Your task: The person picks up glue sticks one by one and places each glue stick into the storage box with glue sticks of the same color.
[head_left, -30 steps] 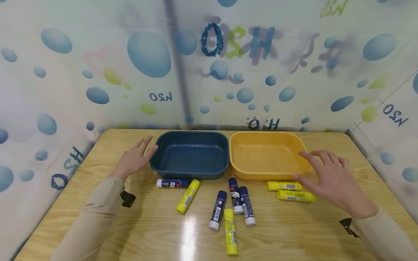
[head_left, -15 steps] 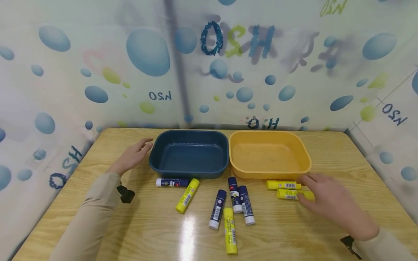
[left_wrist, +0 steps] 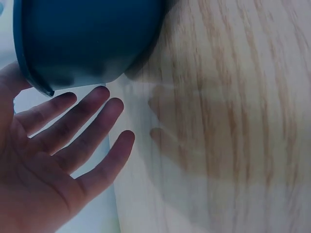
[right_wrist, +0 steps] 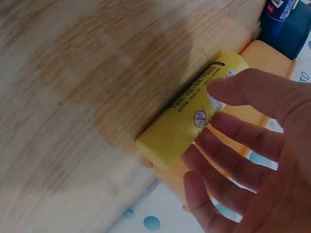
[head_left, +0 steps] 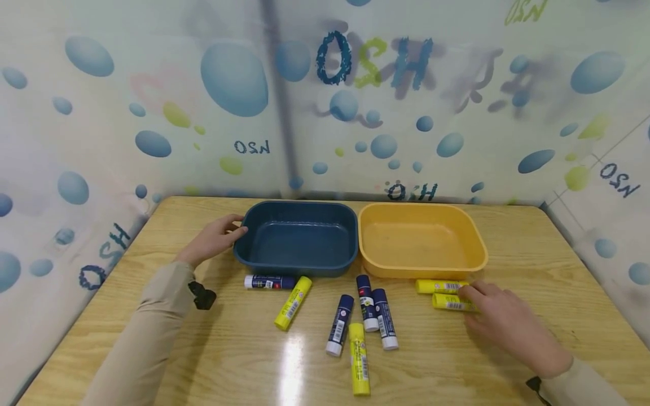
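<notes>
In the head view my right hand (head_left: 513, 324) is at the right end of the nearer of two yellow glue sticks (head_left: 449, 302), in front of the yellow tray (head_left: 424, 273). The right wrist view shows the thumb pressed on this glue stick (right_wrist: 194, 111) and the fingers along its other side, pinching it. The second yellow glue stick (head_left: 431, 286) lies just behind. My left hand (head_left: 210, 241) is at the left end of the dark blue tray (head_left: 297, 270). Its thumb is at the rim; the other fingers (left_wrist: 92, 126) stretch out loosely beside the wall, holding nothing.
Between the hands lie more glue sticks: a yellow one (head_left: 293, 303) beside a blue one (head_left: 269, 282), another yellow one (head_left: 359, 361) nearest the front, and blue ones (head_left: 339, 326) around the middle. The trays stand side by side near the patterned backdrop (head_left: 355, 129).
My right hand has come down from the yellow tray's right edge onto the nearer yellow glue stick and pinches it. The left hand stays by the blue tray, shifting slightly.
</notes>
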`<state>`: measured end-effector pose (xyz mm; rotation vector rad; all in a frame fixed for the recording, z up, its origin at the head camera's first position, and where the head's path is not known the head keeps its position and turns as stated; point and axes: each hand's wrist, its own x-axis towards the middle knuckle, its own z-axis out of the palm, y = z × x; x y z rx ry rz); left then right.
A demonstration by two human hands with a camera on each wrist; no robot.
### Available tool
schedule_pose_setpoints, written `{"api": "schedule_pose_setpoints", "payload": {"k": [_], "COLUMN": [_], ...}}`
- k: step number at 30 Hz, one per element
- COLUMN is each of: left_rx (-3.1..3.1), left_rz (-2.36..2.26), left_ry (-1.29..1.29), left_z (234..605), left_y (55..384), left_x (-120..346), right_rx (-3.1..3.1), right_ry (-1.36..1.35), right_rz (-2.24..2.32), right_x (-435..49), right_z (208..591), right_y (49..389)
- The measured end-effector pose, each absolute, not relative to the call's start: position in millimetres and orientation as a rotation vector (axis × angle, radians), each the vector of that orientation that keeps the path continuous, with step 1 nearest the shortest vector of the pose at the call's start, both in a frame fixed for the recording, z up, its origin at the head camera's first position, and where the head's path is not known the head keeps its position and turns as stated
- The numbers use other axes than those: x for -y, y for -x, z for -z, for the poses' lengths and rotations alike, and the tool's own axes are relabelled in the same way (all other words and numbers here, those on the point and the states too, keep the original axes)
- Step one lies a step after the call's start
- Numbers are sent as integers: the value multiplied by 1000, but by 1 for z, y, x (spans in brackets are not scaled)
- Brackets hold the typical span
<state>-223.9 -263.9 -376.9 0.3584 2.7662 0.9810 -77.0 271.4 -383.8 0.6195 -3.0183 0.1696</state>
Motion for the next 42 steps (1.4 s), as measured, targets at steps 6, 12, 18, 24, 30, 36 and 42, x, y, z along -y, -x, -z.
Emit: {"api": "schedule_pose_setpoints", "payload": {"k": [6,12,18,24,30,36,42], "left_rx": [-2747,-2755,-2740,-2742,-2730,-2643,-2305], "left_rz": [-1068,-1086,-1077,-1079,-1076,-1133,-1460], "left_ry": [-359,-358,-353,-376,-378,-343,-209], "left_z": [382,385,383,380,379,381,387], "left_y": [223,223,224,225,227,229,228], "left_x": [262,262,262,260,262,267,274], "right_rx": [2938,2899,2929,2866,2833,2740,2695], "right_ry": [-660,-744,-813,-934,-1000,-1080,-1151], "right_rz": [-148,-151,-121,-71,-29,-16,-52], "right_x": [-270,-266,-258,-248,-228,-207,-194], "right_z": [389,394,393,387,371,354,346], "right_y": [79,81,85,85,85,85,86]}}
